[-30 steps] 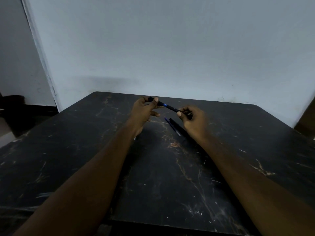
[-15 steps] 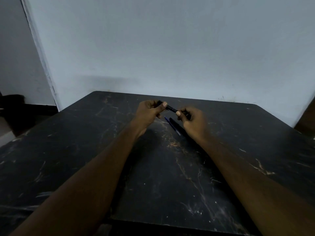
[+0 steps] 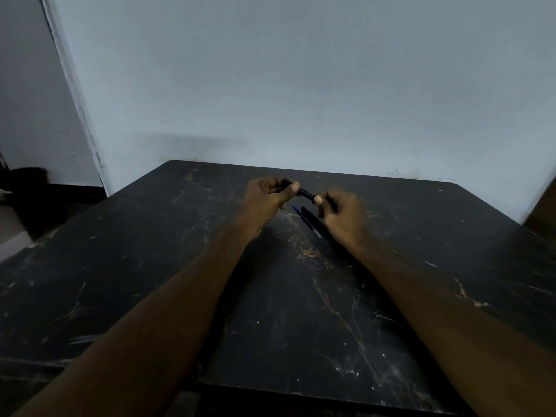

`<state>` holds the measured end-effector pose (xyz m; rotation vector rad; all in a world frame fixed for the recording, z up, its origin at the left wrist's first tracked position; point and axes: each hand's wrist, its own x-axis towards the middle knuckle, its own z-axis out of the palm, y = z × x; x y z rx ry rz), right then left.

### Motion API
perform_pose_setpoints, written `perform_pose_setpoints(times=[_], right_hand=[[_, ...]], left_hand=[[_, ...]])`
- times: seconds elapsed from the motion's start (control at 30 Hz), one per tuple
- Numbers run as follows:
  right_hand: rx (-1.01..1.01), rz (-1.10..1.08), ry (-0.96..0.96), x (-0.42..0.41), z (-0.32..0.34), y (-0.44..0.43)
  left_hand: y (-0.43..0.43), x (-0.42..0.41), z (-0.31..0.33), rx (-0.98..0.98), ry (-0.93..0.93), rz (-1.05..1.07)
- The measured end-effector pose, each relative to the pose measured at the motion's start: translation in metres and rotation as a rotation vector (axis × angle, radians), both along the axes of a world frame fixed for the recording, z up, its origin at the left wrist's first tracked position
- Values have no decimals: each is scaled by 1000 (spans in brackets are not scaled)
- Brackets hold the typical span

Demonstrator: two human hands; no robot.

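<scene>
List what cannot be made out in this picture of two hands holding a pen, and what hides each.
Head view: both ends of the pen are hidden inside the left hand and right hand.
Head view: the dark tube on the table runs under the right hand, hiding its lower end.
Head view: the dark shape at the left edge is cut off and dim.

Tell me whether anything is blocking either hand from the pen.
Nothing visible does: the left hand and right hand both grip the pen. A blue refill and black tube lie on the table beneath.
</scene>
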<state>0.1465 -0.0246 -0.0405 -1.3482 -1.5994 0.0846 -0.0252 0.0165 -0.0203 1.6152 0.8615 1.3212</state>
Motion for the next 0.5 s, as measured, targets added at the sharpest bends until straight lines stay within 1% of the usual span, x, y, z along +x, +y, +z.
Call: perform_pose_setpoints(times=[0.3, 0.5], right_hand=[[14, -15, 8, 0, -2, 4], [90, -3, 11, -3, 3, 0]], left_hand=[[-1, 3, 4, -4, -23, 8], [-2, 3, 8, -41, -62, 38]])
